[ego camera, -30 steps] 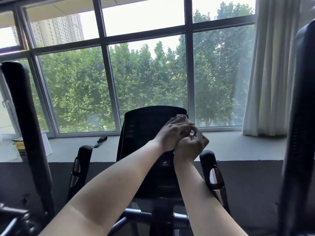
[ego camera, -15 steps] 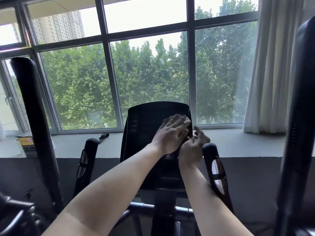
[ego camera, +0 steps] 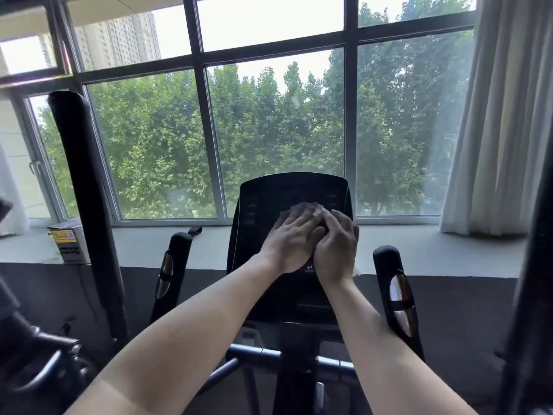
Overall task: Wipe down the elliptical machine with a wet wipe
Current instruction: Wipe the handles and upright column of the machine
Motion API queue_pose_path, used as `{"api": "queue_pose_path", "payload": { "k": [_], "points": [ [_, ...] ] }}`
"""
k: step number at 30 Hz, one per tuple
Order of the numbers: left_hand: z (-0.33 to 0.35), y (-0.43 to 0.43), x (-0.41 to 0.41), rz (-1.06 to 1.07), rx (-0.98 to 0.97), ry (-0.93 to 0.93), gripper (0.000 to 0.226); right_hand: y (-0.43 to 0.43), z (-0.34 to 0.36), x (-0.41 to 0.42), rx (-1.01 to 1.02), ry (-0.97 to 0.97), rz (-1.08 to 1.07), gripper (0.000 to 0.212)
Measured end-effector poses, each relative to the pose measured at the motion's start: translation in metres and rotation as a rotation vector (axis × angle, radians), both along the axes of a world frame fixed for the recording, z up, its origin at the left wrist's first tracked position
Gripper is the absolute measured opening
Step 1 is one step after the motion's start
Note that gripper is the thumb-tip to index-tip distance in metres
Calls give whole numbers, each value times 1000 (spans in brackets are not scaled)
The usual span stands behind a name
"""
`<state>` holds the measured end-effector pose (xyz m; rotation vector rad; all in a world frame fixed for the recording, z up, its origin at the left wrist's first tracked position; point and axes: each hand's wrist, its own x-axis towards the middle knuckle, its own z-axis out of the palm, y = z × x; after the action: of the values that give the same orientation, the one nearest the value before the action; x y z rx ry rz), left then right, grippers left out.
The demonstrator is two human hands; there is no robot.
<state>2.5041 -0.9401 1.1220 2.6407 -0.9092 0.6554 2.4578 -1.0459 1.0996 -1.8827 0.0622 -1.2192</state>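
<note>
Two bare forearms reach in from 6 o'clock and meet near the middle of the view. They hide part of the elliptical machine (ego camera: pixel 294 369), whose central post and crossbar sit below them.

The left hand (ego camera: pixel 291 242) lies flat on the black console (ego camera: pixel 263 205). Its fingers are straight and close together, pressing on a wet wipe (ego camera: pixel 305 207). The right hand (ego camera: pixel 336 248) touches it on the 3 o'clock side, fingers nearly straight and together, their tips at the wipe. Only a pale, crumpled rim of the wipe shows at 12 o'clock of the fingertips; the rest lies under the hands. The console's markings are too dim to read.

A short left grip (ego camera: pixel 171 265) stands at 9 o'clock of the console and a right grip (ego camera: pixel 395 295) at 3 o'clock.

A tall black handle (ego camera: pixel 80 175) rises at 10 o'clock. Another handle (ego camera: pixel 535 265) is cut off by the frame at 3 o'clock.

Farther back, a box (ego camera: pixel 70 244) with a blurred label sits on the windowsill (ego camera: pixel 419 250). A curtain (ego camera: pixel 502 115) hangs at 2 o'clock.
</note>
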Motion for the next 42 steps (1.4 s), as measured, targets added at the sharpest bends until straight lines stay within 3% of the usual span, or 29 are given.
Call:
{"api": "queue_pose_path", "payload": {
  "k": [4, 10, 14, 17, 21, 27, 32, 38, 42],
  "points": [
    [12, 21, 22, 191, -82, 64, 61, 5, 0, 21, -218, 165, -37, 52],
    [10, 51, 37, 404, -287, 163, 68, 10, -5, 16, -258, 107, -36, 55],
    [4, 44, 19, 419, -305, 122, 71, 8, -6, 15, -263, 110, -34, 50],
    [-14, 45, 4, 359, -214, 4, 64, 8, -7, 15, -273, 102, -30, 48],
    [-13, 55, 9, 269, -352, -26, 61, 8, -7, 16, -253, 86, -28, 47],
    [-2, 53, 18, 394, -336, 140, 69, 5, -7, 15, -159, 2, 3, 46],
    [-23, 43, -8, 423, -282, 63, 72, 3, -11, 5, -74, -46, 17, 44],
    [-33, 33, -26, 320, -209, -30, 65, -3, -17, -11, 67, -18, 59, 51],
    [-34, 9, -38, 112, -172, -36, 60, -9, -15, -22, 318, -29, 155, 50]
  ]
}}
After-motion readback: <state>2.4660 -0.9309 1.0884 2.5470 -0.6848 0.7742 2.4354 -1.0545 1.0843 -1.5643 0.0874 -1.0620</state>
